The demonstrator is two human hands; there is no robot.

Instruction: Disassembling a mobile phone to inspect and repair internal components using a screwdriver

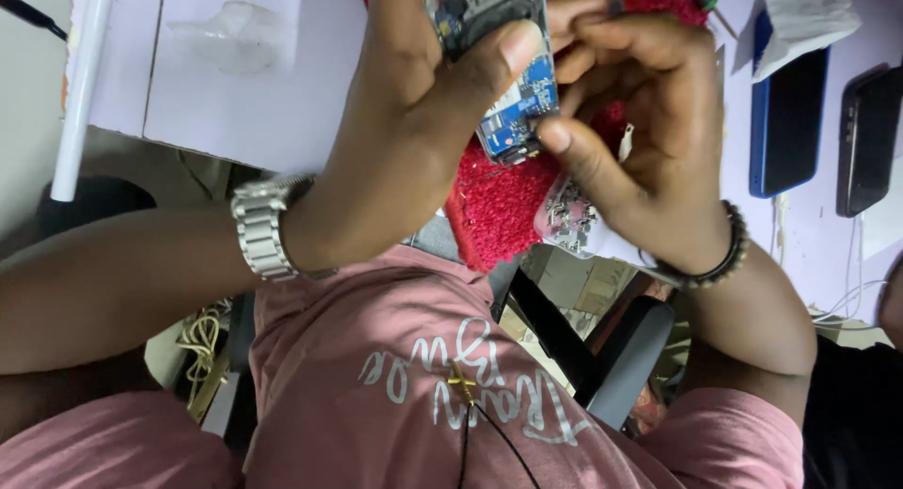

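Pale lilac worktop (263, 75) up top, a red fuzzy mat (499, 207) spread across it. Left hand (414, 103) grips an opened phone (499, 56) above the mat; right hand (649, 122) pinches at its lower edge. Two dark phones (790, 122) lie at right.

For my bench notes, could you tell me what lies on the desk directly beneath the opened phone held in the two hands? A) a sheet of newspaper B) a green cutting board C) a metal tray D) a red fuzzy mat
D: a red fuzzy mat lies on the desk under the opened phone, which the left hand and right hand hold above it.
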